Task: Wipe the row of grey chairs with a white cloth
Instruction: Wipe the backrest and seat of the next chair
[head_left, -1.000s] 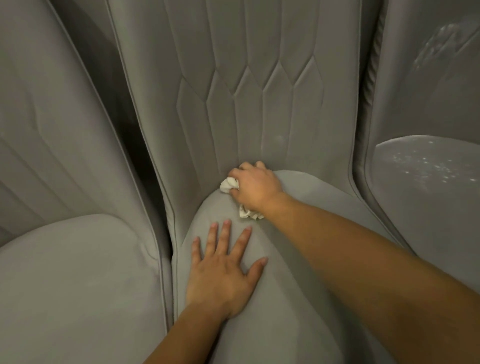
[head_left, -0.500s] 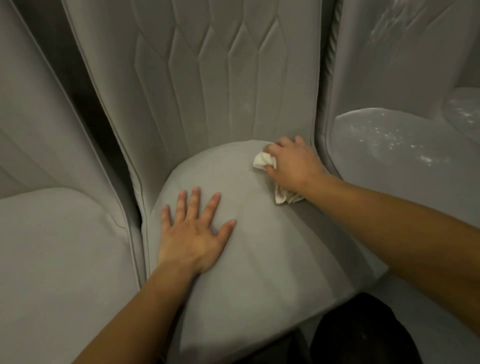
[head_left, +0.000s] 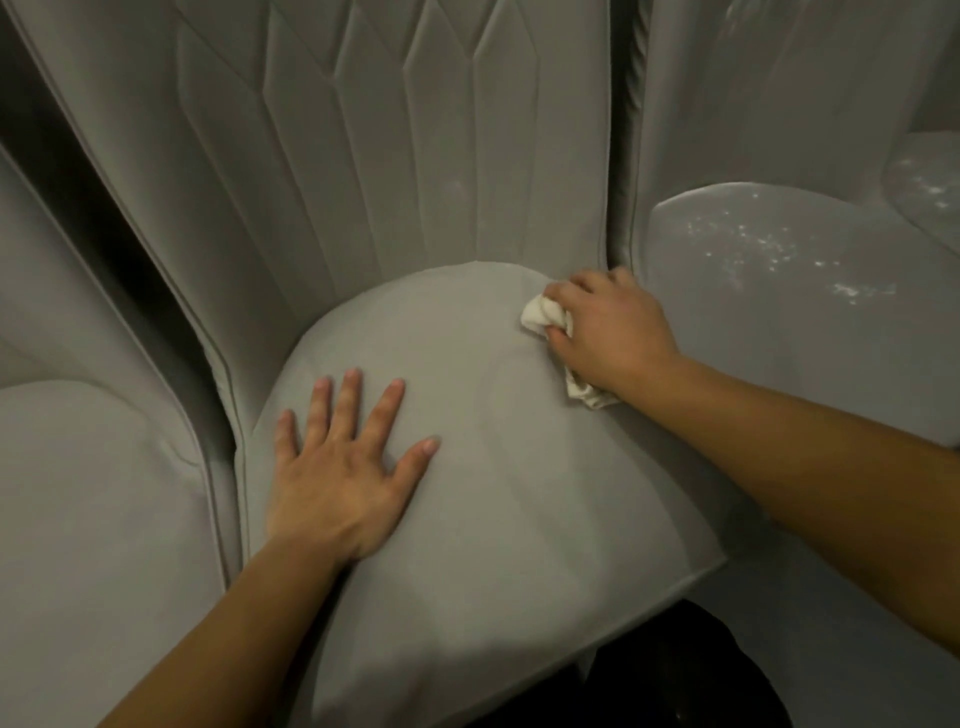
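The right hand grips the bunched cloth at centre right, on the middle seat; the hand hides most of the cloth. The left hand lies flat on the seat, fingers spread. The left chair and right chair are cut off by the frame edges.

most of the white cloth is hidden under the right hand; chair backs are cropped above.

A room indoors with lots of seats: soft grey chairs stand close together in a row, under dim light.
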